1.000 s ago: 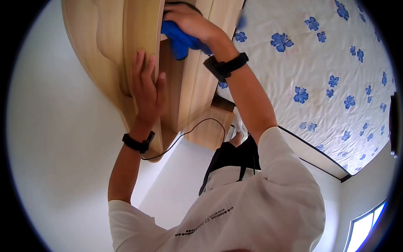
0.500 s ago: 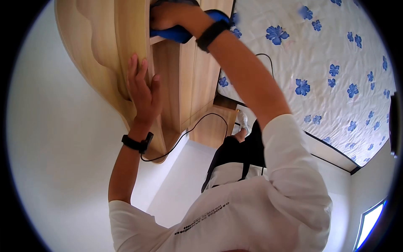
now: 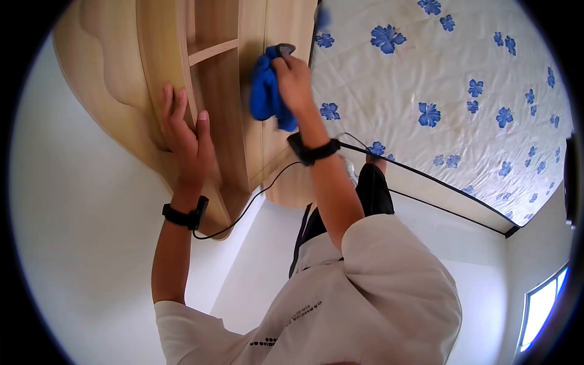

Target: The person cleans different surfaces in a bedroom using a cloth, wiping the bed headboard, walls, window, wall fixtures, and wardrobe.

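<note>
In the head view, the blue cloth (image 3: 263, 91) is in the right hand (image 3: 294, 85), whose fingers grip it near its upper end; the cloth's long axis runs roughly up and down the picture, its loose folds pointing down toward the person's body; a dark grey piece shows at its top, though whether it belongs to the cloth I cannot tell; the cloth lies in front of the pale side panel (image 3: 252, 155) of a wooden shelf unit (image 3: 213, 52), and whether it touches the panel is unclear; the left hand (image 3: 188, 143) is flat, fingers stretched out and pointing up the picture, resting along the unit's front edge.

The wood is light and plainly grained, with a wavy board on the left; a thin black cable (image 3: 272, 184) curves past the unit's lower end; to the right lies a bed (image 3: 462, 67) with a white cover patterned in blue flowers; the floor (image 3: 250, 240) and wall (image 3: 91, 243) are pale; a bright window (image 3: 541, 311) shows at lower right.
</note>
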A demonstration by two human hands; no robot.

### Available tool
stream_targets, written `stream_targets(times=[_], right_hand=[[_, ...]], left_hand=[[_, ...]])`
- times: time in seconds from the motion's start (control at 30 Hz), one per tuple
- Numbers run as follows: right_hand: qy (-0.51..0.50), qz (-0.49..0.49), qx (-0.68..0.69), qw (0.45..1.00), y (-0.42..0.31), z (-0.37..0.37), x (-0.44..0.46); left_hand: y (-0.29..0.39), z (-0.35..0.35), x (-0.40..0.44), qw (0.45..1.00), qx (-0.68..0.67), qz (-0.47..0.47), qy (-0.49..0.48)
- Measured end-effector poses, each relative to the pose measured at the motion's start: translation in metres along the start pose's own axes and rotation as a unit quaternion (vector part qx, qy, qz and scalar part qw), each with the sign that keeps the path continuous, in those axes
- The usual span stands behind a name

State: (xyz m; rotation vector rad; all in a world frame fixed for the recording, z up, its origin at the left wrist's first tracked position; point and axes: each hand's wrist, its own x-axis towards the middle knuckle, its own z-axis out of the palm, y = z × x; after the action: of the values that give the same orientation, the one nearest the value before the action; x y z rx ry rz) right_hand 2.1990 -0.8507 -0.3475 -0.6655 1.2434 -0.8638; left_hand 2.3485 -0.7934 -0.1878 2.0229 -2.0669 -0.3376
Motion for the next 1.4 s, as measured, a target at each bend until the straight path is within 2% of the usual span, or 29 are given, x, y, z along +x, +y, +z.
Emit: stream_targets(times=[0.03, 0.07, 0.1, 0.13, 0.17, 0.23, 0.27, 0.3, 0.37, 0.4, 0.47, 0.5, 0.6, 0.7, 0.77, 0.8, 0.83, 0.9, 0.93, 0.97, 1.03, 1.07, 1.1, 1.13, 1.2, 1.23, 1.3, 1.33, 1.4], right_hand=[[-0.005, 0.017, 0.049, 0.999, -0.007, 0.014, -0.016], [-0.038, -0.054, 0.04, 0.997, -0.007, 0.032, -0.029], [-0.027, -0.253, -0.056, 0.966, -0.015, 0.043, -0.037], [-0.1, -0.238, -0.066, 0.964, -0.015, 0.056, -0.048], [-0.105, -0.236, -0.069, 0.964, -0.014, 0.064, -0.05], [-0.195, -0.281, -0.331, 0.879, -0.011, 0.078, -0.051], [-0.255, -0.327, -0.462, 0.784, 0.0, 0.087, -0.048], [-0.266, -0.328, -0.465, 0.778, -0.002, 0.088, -0.048], [-0.262, -0.381, -0.584, 0.667, -0.003, 0.09, -0.049], [-0.266, -0.368, -0.573, 0.683, 0.002, 0.089, -0.044], [-0.252, -0.372, -0.59, 0.671, 0.006, 0.092, -0.044], [-0.224, -0.375, -0.602, 0.669, 0.004, 0.095, -0.044], [-0.212, -0.393, -0.599, 0.665, -0.003, 0.092, -0.053], [-0.187, -0.419, -0.607, 0.649, 0.006, 0.09, -0.079], [-0.221, -0.397, -0.633, 0.627, 0.022, 0.091, -0.106], [-0.222, -0.416, -0.545, 0.694, 0.052, 0.098, -0.107], [-0.227, -0.432, -0.545, 0.682, 0.054, 0.098, -0.119], [-0.179, -0.546, -0.622, 0.532, 0.051, 0.081, -0.156], [-0.153, -0.594, -0.649, 0.45, 0.055, 0.076, -0.173], [-0.189, -0.497, -0.641, 0.554, 0.074, 0.083, -0.176], [-0.18, -0.498, -0.653, 0.542, 0.083, 0.092, -0.175], [-0.189, -0.506, -0.651, 0.534, 0.08, 0.097, -0.179], [-0.215, -0.44, -0.692, 0.531, 0.071, 0.102, -0.182], [-0.237, -0.372, -0.728, 0.524, 0.065, 0.107, -0.186], [-0.235, -0.367, -0.739, 0.514, 0.072, 0.112, -0.195], [-0.229, -0.353, -0.751, 0.508, 0.076, 0.114, -0.2], [-0.243, -0.367, -0.745, 0.502, 0.082, 0.116, -0.221], [-0.276, -0.347, -0.725, 0.528, 0.09, 0.115, -0.229], [-0.308, -0.319, -0.688, 0.574, 0.095, 0.111, -0.253]], left_hand=[[-0.001, 0.0, 0.002, 1.0, -0.007, 0.013, -0.01], [-0.002, 0.0, 0.003, 1.0, -0.004, 0.011, -0.012], [-0.002, 0.001, 0.003, 1.0, 0.001, 0.015, 0.006], [-0.001, 0.002, 0.004, 0.999, 0.006, 0.018, 0.027], [-0.001, 0.002, 0.005, 0.999, 0.005, 0.012, 0.029], [-0.001, 0.001, 0.006, 0.999, -0.02, 0.007, 0.038], [-0.002, 0.001, 0.006, 0.999, -0.022, -0.003, 0.042], [-0.005, 0.0, 0.005, 0.998, -0.031, 0.006, 0.045], [-0.007, -0.002, 0.003, 0.998, -0.042, 0.0, 0.056], [-0.005, -0.005, 0.004, 0.998, -0.016, 0.018, 0.056], [-0.003, -0.009, 0.006, 0.997, 0.019, 0.046, 0.059], [-0.001, -0.012, 0.0, 0.996, 0.02, 0.035, 0.075], [0.014, -0.021, 0.002, 0.994, 0.103, 0.007, 0.033], [-0.004, -0.002, -0.002, 0.992, 0.074, 0.051, 0.093], [-0.008, -0.005, -0.018, 0.993, 0.076, 0.019, 0.09], [0.001, -0.004, -0.023, 0.994, 0.082, -0.032, 0.067], [0.016, 0.001, -0.023, 0.992, 0.087, -0.083, 0.046], [0.083, 0.012, -0.053, 0.992, -0.022, -0.065, 0.107], [0.108, 0.003, -0.079, 0.983, -0.151, -0.061, 0.087], [0.132, -0.009, -0.106, 0.957, -0.278, -0.054, 0.07], [0.173, -0.037, -0.164, 0.865, -0.474, -0.164, -0.004], [0.184, -0.044, -0.196, 0.831, -0.521, -0.194, 0.005], [0.186, -0.043, -0.226, 0.794, -0.566, -0.222, 0.011], [0.183, -0.029, -0.25, 0.793, -0.566, -0.223, 0.022], [0.175, 0.012, -0.299, 0.682, -0.65, -0.25, 0.222], [0.162, 0.03, -0.319, 0.679, -0.65, -0.248, 0.236], [0.132, 0.053, -0.346, 0.688, -0.564, -0.374, 0.262], [0.124, 0.06, -0.351, 0.68, -0.565, -0.377, 0.276], [0.109, 0.07, -0.359, 0.498, -0.67, -0.503, 0.223]])
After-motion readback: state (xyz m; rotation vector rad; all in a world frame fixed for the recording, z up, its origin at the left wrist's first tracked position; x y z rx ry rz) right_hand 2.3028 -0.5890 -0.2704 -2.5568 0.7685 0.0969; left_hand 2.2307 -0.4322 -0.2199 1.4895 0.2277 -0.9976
